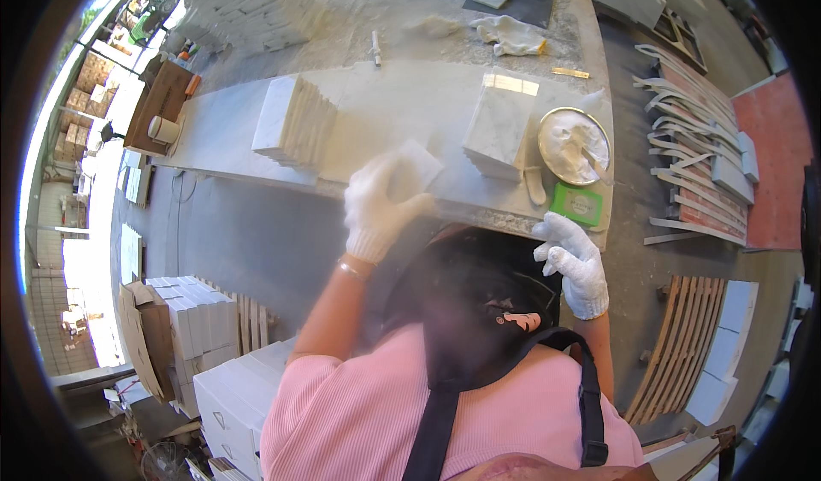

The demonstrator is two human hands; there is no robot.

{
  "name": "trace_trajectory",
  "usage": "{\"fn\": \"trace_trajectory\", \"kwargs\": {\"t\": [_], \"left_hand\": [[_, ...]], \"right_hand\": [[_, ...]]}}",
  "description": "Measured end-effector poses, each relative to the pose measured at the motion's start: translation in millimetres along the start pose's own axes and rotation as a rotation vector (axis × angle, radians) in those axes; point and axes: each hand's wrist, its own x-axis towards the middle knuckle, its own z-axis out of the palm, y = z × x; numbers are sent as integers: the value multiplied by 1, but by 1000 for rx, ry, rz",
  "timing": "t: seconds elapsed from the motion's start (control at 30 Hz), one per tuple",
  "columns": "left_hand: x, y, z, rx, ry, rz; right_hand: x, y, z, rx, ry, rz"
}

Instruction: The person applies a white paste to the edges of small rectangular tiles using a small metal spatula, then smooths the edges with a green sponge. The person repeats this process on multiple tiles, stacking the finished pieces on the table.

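Head view: left hand (376, 207) gripped one white tile (413, 170); right hand (571, 261) empty, loosely curled. Leaning tile stack (295, 122) far left appeared untouched.

Left hand (376, 203) in a white knit glove, raised in front of the body, fingers curled shut in a grip, back of hand toward the camera; bare forearm slants up from the lower edge, thin bracelet at the wrist. Right hand (575, 259), also gloved, held lower and to the right, fingers loosely bent and spread, holding nothing. Upper arms in pink sleeves.
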Motion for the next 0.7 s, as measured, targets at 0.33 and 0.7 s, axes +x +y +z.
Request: {"fn": "trace_trajectory", "kwargs": {"t": [0.33, 0.7], "left_hand": [[74, -10, 45, 430, -266, -310], [91, 20, 26, -301, -186, 85]], "right_hand": [[-2, -9, 0, 33, 103, 58], [36, -19, 7, -134, 160, -8]]}}
